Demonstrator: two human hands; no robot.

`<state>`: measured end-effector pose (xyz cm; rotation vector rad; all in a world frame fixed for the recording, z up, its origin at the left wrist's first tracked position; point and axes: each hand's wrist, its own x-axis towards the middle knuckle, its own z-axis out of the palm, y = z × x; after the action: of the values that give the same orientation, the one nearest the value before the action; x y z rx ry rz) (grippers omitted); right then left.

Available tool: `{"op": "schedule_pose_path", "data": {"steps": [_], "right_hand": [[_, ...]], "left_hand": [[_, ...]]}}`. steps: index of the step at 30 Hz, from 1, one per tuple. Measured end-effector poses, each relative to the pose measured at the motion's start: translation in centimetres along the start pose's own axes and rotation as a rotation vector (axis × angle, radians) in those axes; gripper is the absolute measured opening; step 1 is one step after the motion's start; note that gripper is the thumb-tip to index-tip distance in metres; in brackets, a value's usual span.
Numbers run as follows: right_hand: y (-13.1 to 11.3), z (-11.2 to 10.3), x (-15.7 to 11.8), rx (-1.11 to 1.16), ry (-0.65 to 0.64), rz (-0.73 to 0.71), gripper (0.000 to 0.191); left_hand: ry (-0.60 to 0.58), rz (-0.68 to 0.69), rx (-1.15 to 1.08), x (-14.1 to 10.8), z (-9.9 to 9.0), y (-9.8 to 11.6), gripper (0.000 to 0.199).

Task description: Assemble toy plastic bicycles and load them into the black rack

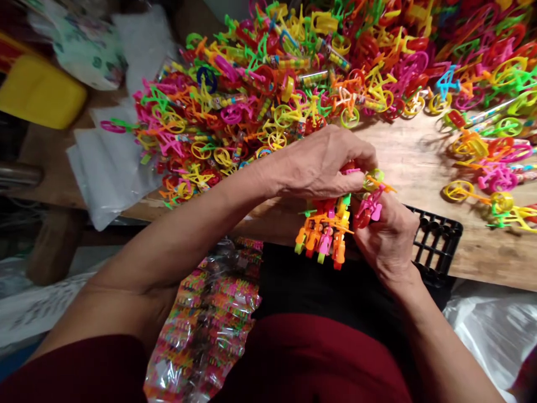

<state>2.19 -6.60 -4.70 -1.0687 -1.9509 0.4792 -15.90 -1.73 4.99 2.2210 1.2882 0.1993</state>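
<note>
My left hand point(323, 162) reaches across from the left, its fingers curled down over small plastic toy bicycles. Below its palm a row of several toy bicycles point(323, 238), orange, pink and yellow-green, sticks out over the table's front edge; what supports the far ends is hidden. Close to the left fingertips, my right hand point(390, 240) is closed around a pink and red toy bicycle point(369, 207). Part of its fingers is covered by the toys and the left hand. A black plastic rack point(438, 238) shows behind the right wrist.
A large heap of bright toy bicycles point(251, 106), some with candy tubes, covers the back of the wooden table point(403, 148). More toys point(499, 151) lie at right. Clear plastic bags point(113, 168) lie left, beside a yellow container point(42, 92). Filled packets point(210, 319) hang at my lap.
</note>
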Motion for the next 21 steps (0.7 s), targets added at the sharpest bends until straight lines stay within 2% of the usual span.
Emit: {"op": "schedule_pose_path", "data": {"steps": [7,13,17,21], "right_hand": [[0.0,-0.6,0.8,0.022,-0.102,-0.024,0.016],[0.2,-0.6,0.7,-0.017,-0.122,-0.081,0.017],[0.2,-0.3,0.4,-0.063,-0.094,-0.124,0.015],[0.2,0.3,-0.1,-0.118,-0.074,-0.12,0.012]], "left_hand": [[0.09,-0.047,-0.105,0.6,1.4,-0.4,0.026],[0.126,-0.036,-0.134,0.3,2.2,-0.5,0.037],[0.085,0.008,-0.207,0.3,2.0,-0.9,0.043],[0.053,0.031,-0.263,0.6,1.9,-1.3,0.038]]}}
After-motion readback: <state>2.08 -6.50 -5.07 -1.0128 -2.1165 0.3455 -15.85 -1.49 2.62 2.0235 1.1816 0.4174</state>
